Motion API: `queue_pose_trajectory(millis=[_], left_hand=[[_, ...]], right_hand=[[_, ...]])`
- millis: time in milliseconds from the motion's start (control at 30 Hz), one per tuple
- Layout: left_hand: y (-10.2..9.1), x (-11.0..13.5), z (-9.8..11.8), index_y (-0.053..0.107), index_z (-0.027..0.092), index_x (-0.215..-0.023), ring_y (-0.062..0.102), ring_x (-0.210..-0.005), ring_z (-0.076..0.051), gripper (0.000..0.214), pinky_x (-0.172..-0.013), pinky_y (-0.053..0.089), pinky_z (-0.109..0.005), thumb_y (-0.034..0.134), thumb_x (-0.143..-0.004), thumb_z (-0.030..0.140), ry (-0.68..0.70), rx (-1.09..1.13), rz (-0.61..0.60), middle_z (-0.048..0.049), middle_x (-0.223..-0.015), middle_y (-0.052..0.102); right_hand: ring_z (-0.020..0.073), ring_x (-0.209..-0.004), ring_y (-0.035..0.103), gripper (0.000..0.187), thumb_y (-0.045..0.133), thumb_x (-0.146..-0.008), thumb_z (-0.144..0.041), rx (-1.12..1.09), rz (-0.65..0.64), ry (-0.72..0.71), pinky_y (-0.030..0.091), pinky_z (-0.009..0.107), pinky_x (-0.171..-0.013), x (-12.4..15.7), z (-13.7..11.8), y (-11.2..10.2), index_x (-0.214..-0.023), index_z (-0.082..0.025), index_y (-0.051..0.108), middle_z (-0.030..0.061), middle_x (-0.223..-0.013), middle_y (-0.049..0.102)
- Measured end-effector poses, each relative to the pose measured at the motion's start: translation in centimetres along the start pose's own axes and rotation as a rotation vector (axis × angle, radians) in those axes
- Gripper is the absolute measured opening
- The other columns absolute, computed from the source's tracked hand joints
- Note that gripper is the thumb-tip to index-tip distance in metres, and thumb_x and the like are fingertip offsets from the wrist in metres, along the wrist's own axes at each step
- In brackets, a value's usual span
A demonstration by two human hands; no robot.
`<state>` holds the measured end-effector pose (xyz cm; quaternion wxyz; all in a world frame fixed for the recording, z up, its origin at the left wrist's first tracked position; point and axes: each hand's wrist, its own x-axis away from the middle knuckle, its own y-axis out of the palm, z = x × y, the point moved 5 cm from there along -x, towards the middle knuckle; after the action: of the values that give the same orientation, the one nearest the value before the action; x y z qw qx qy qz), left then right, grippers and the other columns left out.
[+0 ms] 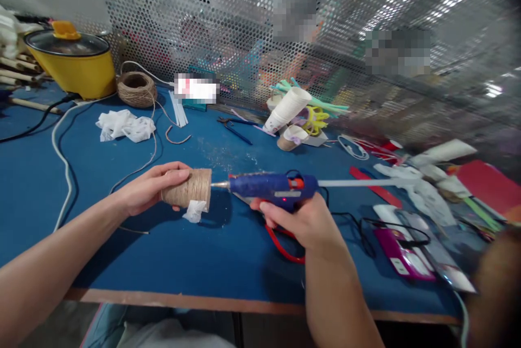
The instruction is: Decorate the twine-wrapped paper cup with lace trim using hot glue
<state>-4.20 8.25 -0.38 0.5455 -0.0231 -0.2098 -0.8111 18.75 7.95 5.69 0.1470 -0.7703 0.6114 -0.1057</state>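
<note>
Jute-brown twine cylinder [189, 184], one: held sideways over the blue counter [244, 283], windings tight and ribbed, end turned to our right. Our left hand [152, 188] grips it, thumb on top, fingers curled behind.

Glue gun [264, 189], one: smooth blue plastic body, red light lit, gripped in our right hand [303, 220]. Tapered metal nozzle [220, 185] at the cylinder's end; contact cannot be told. Long, translucent glue stick [350, 183] projecting from the rear.

White scrap [195, 210], one: thin, crumpled, at the cylinder's lower rim.

Handling note: we would do best to turn the cylinder slowly against a steady nozzle, squeeze lightly for a thin bead along the rim, and hold our left fingertips well back from hot metal.

Also listed: twine ball [137, 92], coarse, hollow-centred; crumpled white plastic [126, 125], filmy; red-handled scissors [285, 247], partly hidden beneath our right hand.
</note>
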Motion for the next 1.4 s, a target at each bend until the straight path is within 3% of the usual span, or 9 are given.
queue_pose_trajectory(millis=[167, 433, 800, 1067, 1400], left_hand=[[0.0, -0.2, 0.3, 0.058, 0.012, -0.092, 0.053, -0.06, -0.013, 0.044, -0.048, 0.048, -0.023, 0.065, -0.074, 0.051, 0.012, -0.053, 0.039, -0.0028, -0.072, 0.058], [-0.1, -0.2, 0.2, 0.058, 0.012, -0.093, 0.054, -0.063, -0.014, 0.048, -0.05, 0.049, -0.024, 0.066, -0.07, 0.053, -0.015, -0.067, 0.058, -0.0033, -0.074, 0.058], [-0.1, -0.2, 0.3, 0.061, 0.012, -0.091, 0.054, -0.062, -0.015, 0.039, -0.049, 0.048, -0.024, 0.064, -0.074, 0.047, -0.005, -0.054, 0.058, -0.0034, -0.071, 0.059], [-0.2, -0.2, 0.1, 0.06, 0.012, -0.091, 0.054, -0.062, -0.015, 0.04, -0.048, 0.048, -0.024, 0.064, -0.074, 0.048, 0.003, -0.061, 0.08, -0.0038, -0.072, 0.058], [-0.1, -0.2, 0.2, 0.06, 0.011, -0.094, 0.055, -0.063, -0.015, 0.042, -0.05, 0.048, -0.025, 0.062, -0.075, 0.049, -0.001, -0.086, 0.056, -0.0057, -0.075, 0.06]], right_hand=[[0.0143, -0.05, 0.06, 0.014, 0.071, -0.067, -0.031, 0.316, 0.068, -0.072, 0.05, 0.024, -0.05, 1.3, 0.4, -0.3, -0.068, -0.018, 0.068, 0.0006, -0.058, 0.067], [0.0164, -0.064, 0.065, 0.013, 0.063, -0.077, -0.029, 0.49, 0.044, -0.324, 0.052, 0.026, -0.064, 1.8, -0.1, -0.3, -0.067, -0.021, 0.064, 0.0011, -0.072, 0.069], [0.0223, -0.063, 0.064, 0.009, 0.065, -0.075, -0.034, 0.5, 0.056, -0.218, 0.053, 0.032, -0.062, 2.0, -0.3, -0.4, -0.078, -0.025, 0.065, 0.0036, -0.07, 0.069], [0.0187, -0.061, 0.062, 0.003, 0.065, -0.076, -0.028, 0.426, 0.044, -0.211, 0.053, 0.028, -0.062, 2.0, -0.7, -0.1, -0.077, -0.026, 0.065, 0.0011, -0.07, 0.068], [0.0185, -0.064, 0.064, 0.008, 0.063, -0.076, -0.029, 0.479, 0.009, -0.274, 0.054, 0.028, -0.066, 1.8, -0.4, -0.2, -0.081, -0.025, 0.068, 0.0011, -0.075, 0.069]])
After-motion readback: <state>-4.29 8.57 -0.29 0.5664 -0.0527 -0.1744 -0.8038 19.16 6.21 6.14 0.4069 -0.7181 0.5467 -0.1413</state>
